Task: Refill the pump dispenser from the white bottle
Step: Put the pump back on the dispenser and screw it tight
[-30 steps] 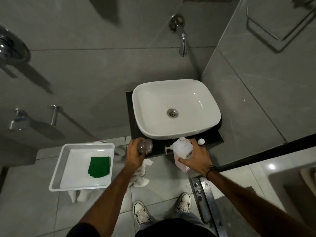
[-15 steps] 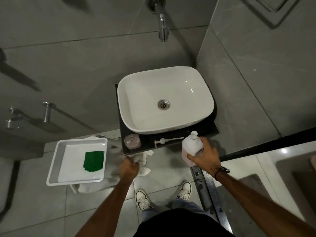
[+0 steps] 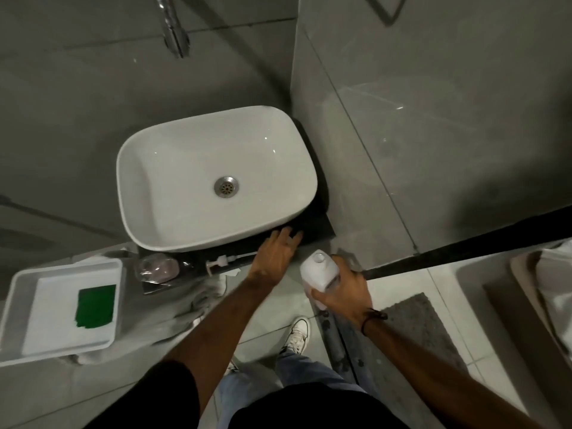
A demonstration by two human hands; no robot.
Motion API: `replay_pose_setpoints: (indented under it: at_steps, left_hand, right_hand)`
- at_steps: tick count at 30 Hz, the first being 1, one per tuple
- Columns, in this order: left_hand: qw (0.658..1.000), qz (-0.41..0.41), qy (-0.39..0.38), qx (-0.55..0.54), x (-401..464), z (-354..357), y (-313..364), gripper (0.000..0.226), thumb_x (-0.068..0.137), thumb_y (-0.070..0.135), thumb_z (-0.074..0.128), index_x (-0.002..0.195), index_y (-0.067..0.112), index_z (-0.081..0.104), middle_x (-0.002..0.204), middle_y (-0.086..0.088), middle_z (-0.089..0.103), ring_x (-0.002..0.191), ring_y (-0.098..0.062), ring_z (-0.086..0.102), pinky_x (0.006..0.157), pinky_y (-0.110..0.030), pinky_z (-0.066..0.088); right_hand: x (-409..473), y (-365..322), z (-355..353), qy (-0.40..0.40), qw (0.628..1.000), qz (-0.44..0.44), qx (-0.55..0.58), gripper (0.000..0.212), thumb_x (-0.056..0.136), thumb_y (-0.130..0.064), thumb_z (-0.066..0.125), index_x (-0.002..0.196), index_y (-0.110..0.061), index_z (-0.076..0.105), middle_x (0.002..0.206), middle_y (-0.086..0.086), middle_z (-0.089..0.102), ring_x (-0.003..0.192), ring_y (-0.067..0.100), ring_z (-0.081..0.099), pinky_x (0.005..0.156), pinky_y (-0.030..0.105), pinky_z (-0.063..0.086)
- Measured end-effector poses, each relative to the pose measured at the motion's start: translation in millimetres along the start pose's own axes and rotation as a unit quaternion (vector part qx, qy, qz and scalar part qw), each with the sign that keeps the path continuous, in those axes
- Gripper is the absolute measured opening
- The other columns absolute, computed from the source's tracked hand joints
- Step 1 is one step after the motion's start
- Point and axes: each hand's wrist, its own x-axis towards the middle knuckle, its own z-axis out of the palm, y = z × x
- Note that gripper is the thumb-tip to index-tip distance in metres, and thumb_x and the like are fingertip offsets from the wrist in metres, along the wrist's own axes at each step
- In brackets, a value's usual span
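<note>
Head view, looking down at a white basin (image 3: 173,193) set on a dark counter (image 3: 312,224) in a grey-tiled corner. The right hand (image 3: 343,292), at 5 o'clock from the basin, is closed around the body of the white bottle (image 3: 320,269); the bottle stands upright off the counter's front edge, its neck uppermost, and whether a cap sits on it cannot be told. The left hand (image 3: 275,255) is open, fingers spread and extended toward the counter strip at the basin's 5 o'clock corner; it holds nothing. The clear pump dispenser body (image 3: 156,267), faintly pink inside, stands on the counter at 7 o'clock from the basin. The pump head (image 3: 226,261), with its tube, lies flat on the counter between the dispenser body and the left hand. At 8 o'clock from the basin, a white tray (image 3: 18,305) carries a green cloth (image 3: 94,306). A pale rag (image 3: 198,301) lies on the floor below the counter edge. A chrome spout (image 3: 175,32) projects from the wall at 12 o'clock.
</note>
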Motion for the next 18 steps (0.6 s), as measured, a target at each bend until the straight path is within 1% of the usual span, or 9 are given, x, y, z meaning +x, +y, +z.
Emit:
replay_pose_setpoints:
  at_steps: [3, 5, 7, 9, 10, 11, 14, 16, 18]
  left_hand:
    - [0.995, -0.014, -0.050, 0.083, 11.9, 11.1, 1.9, 0.044, 0.099, 0.007, 0.043, 0.143, 0.017, 0.045, 0.153, -0.015, 0.036, 0.132, -0.035, 0.044, 0.105, -0.041, 0.044]
    - [0.997, -0.022, -0.036, 0.060, 10.9, 13.2, 1.7, 0.040, 0.097, 0.005, 0.049, 0.135, 0.014, 0.052, 0.145, -0.015, 0.043, 0.126, -0.034, 0.048, 0.100, -0.039, 0.046]
    - [0.995, -0.046, 0.028, -0.084, 7.2, 5.4, 4.1, 0.033, 0.096, 0.009, 0.054, 0.129, 0.010, 0.059, 0.132, -0.016, 0.055, 0.116, -0.032, 0.056, 0.095, -0.037, 0.048]
    - [0.952, -0.069, 0.121, -0.273, 0.7, -8.9, 10.1, 0.022, 0.095, 0.019, 0.063, 0.113, 0.008, 0.068, 0.108, -0.012, 0.070, 0.096, -0.026, 0.067, 0.085, -0.034, 0.053]
    - [0.933, -0.066, 0.138, -0.324, -4.0, -17.6, 15.5, 0.020, 0.094, 0.026, 0.064, 0.107, 0.011, 0.070, 0.098, -0.006, 0.072, 0.087, -0.019, 0.068, 0.080, -0.033, 0.055]
    - [0.933, -0.045, 0.131, -0.333, -9.0, -25.0, 20.4, 0.022, 0.095, 0.034, 0.063, 0.102, 0.015, 0.070, 0.093, -0.002, 0.072, 0.082, -0.014, 0.067, 0.076, -0.033, 0.055]
    - [0.981, -0.012, 0.062, -0.185, -19.2, -34.9, 34.1, 0.035, 0.094, 0.051, 0.055, 0.091, 0.018, 0.066, 0.090, 0.000, 0.070, 0.080, -0.017, 0.065, 0.067, -0.031, 0.051]
    - [0.990, -0.024, 0.056, -0.130, -19.3, -38.6, 36.3, 0.042, 0.095, 0.055, 0.053, 0.088, 0.016, 0.065, 0.089, -0.005, 0.070, 0.079, -0.022, 0.067, 0.063, -0.031, 0.048]
    - [0.995, -0.026, 0.027, -0.095, -17.2, -43.4, 36.0, 0.046, 0.096, 0.056, 0.050, 0.092, 0.013, 0.065, 0.094, -0.009, 0.072, 0.084, -0.027, 0.069, 0.068, -0.035, 0.053]
  right_hand:
    - [3.1, 8.6, -0.5, -0.004, 1.000, -0.007, -0.006, 0.083, 0.058, -0.068, 0.082, 0.127, -0.041, 0.043, 0.107, -0.011, 0.066, 0.095, 0.017, 0.067, 0.078, 0.034, 0.060]
    - [5.9, 11.9, -0.1, -0.010, 1.000, -0.014, -0.007, 0.086, 0.058, -0.070, 0.080, 0.129, -0.041, 0.043, 0.109, -0.012, 0.066, 0.096, 0.015, 0.067, 0.078, 0.029, 0.059]
    - [9.1, 14.8, 0.6, -0.013, 0.999, -0.027, -0.014, 0.086, 0.058, -0.071, 0.080, 0.129, -0.041, 0.043, 0.109, -0.012, 0.067, 0.093, 0.013, 0.066, 0.074, 0.023, 0.053]
    - [12.0, 16.3, 0.2, -0.015, 0.999, -0.036, -0.026, 0.085, 0.058, -0.073, 0.078, 0.129, -0.042, 0.042, 0.108, -0.012, 0.066, 0.087, 0.008, 0.059, 0.071, 0.020, 0.047]
    - [13.8, 16.8, -0.1, -0.016, 0.999, -0.038, -0.031, 0.085, 0.059, -0.075, 0.076, 0.130, -0.043, 0.041, 0.106, -0.012, 0.066, 0.087, 0.007, 0.057, 0.071, 0.020, 0.046]
    - [15.8, 17.3, -0.1, -0.019, 0.998, -0.041, -0.037, 0.085, 0.060, -0.076, 0.075, 0.130, -0.043, 0.041, 0.105, -0.012, 0.066, 0.087, 0.008, 0.060, 0.072, 0.021, 0.048]
    - [20.9, 18.3, 0.4, -0.047, 0.996, -0.043, -0.062, 0.090, 0.060, -0.075, 0.074, 0.135, -0.042, 0.037, 0.111, -0.009, 0.066, 0.097, 0.015, 0.064, 0.083, 0.029, 0.054]
    - [21.7, 17.8, 0.8, -0.060, 0.995, -0.038, -0.065, 0.093, 0.060, -0.074, 0.074, 0.138, -0.043, 0.035, 0.114, -0.010, 0.063, 0.099, 0.014, 0.061, 0.083, 0.030, 0.053]
    - [21.7, 15.8, 0.6, -0.063, 0.995, -0.045, -0.067, 0.091, 0.060, -0.072, 0.074, 0.137, -0.043, 0.035, 0.111, -0.012, 0.060, 0.096, 0.011, 0.058, 0.078, 0.027, 0.048]
